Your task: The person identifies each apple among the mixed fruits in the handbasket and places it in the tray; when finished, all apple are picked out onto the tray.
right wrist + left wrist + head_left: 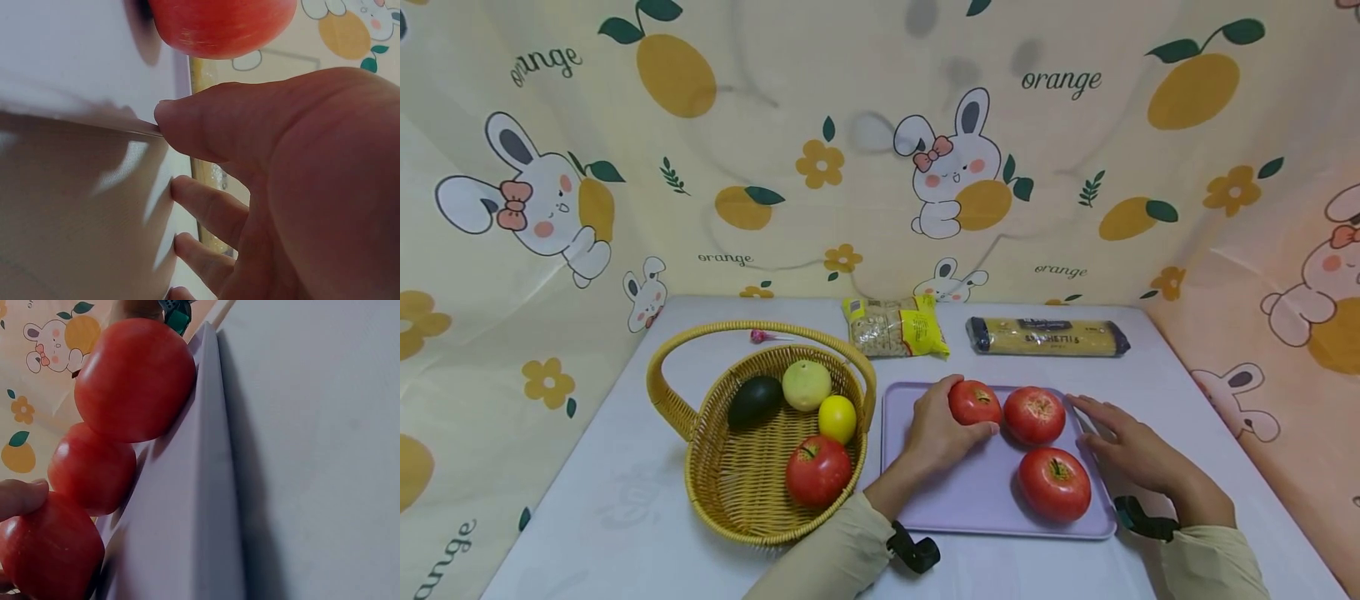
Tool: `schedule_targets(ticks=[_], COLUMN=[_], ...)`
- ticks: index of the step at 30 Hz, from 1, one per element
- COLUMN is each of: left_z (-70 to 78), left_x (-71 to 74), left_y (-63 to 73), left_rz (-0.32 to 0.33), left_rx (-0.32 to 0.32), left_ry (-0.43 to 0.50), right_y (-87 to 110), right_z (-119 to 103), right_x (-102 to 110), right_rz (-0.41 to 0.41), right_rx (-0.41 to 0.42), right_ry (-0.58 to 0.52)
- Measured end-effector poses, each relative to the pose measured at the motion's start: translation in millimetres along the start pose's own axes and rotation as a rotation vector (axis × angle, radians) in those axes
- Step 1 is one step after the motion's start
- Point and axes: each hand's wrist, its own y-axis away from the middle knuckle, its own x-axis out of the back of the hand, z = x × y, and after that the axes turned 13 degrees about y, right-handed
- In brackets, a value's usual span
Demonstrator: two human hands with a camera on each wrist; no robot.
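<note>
Rear of desk (625,467): yellow bag (895,327), centre; spaghetti pack (1048,337), right of bag; lollipop (762,337), left of bag. Behind desk: rabbit-print cloth (842,83).

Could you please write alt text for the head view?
A person's left hand grips one of three red fruits on a lilac tray, the right hand at its right edge. A fruit basket stands left, two packets behind.

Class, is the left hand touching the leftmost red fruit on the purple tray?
Touching. The left wrist view shows the thumb of the left hand lying against the red fruit.
</note>
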Motion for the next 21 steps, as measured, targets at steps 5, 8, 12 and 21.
schedule_targets(ticks=[5,8,12,21], left_z=[-1.7,-3.7,-7.2,0.3], left_x=[-0.3,-1.1,-2.5,0.8], left_y=[-1.0,-1.6,-2.3,0.4], left_rz=[-0.022,-0.038,-0.055,-0.058], left_rx=[-0.010,-0.031,-0.065,-0.117], left_ry=[-0.015,-0.035,-0.061,-0.131], right_y=[0.2,0.0,0.0,0.3], right_z=[0.2,0.3,0.3,-1.0], right_x=[-0.3,-0.2,-0.3,-0.2], right_rz=[0.002,0.005,0.001,0.007], right_rx=[0.002,0.005,0.002,0.004], right_ry=[-0.004,-0.007,-0.007,0.009])
